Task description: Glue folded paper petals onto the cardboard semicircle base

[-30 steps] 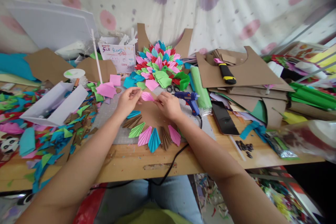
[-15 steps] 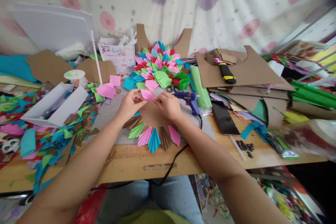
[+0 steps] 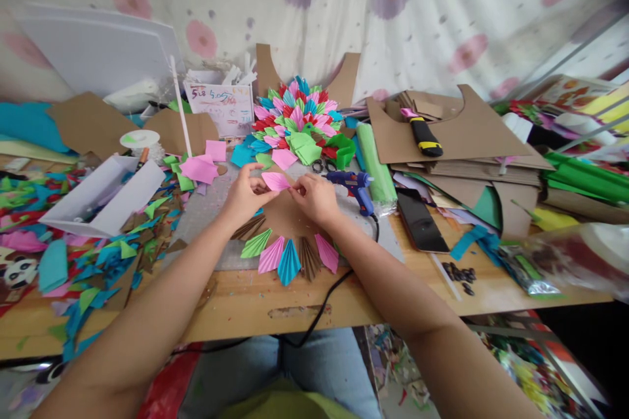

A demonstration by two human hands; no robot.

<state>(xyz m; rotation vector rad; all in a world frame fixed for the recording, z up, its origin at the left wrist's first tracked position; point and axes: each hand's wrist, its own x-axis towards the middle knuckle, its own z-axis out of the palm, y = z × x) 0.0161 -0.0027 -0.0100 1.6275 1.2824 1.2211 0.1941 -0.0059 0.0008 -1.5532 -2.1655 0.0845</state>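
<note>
A pink pleated paper petal [image 3: 276,181] is pinched at its right end by my right hand [image 3: 317,198], above a cardboard disc [image 3: 289,213]. My left hand [image 3: 246,195] is at the petal's left end, thumb and fingers apart and curved around it; whether they touch it is hard to see. Pleated petals fan out along the disc's near rim, among them a blue petal [image 3: 289,263], a green petal [image 3: 256,244] and a brown petal [image 3: 309,258]. To the right of my right hand lies a blue hot glue gun [image 3: 358,188].
Behind the disc stands a cluster of colourful pleated petals [image 3: 297,111]. A phone [image 3: 421,219] and a cardboard stack [image 3: 462,173] lie right, with a yellow-black utility knife [image 3: 424,137] on top. Paper scraps surround a white box [image 3: 101,200] at left. The black cord [image 3: 328,301] crosses the table's front edge.
My left fingers have come away from a pinch on the petal's left end and spread apart. The petal tilted up, then dipped slightly, while my right hand kept its pinch.
</note>
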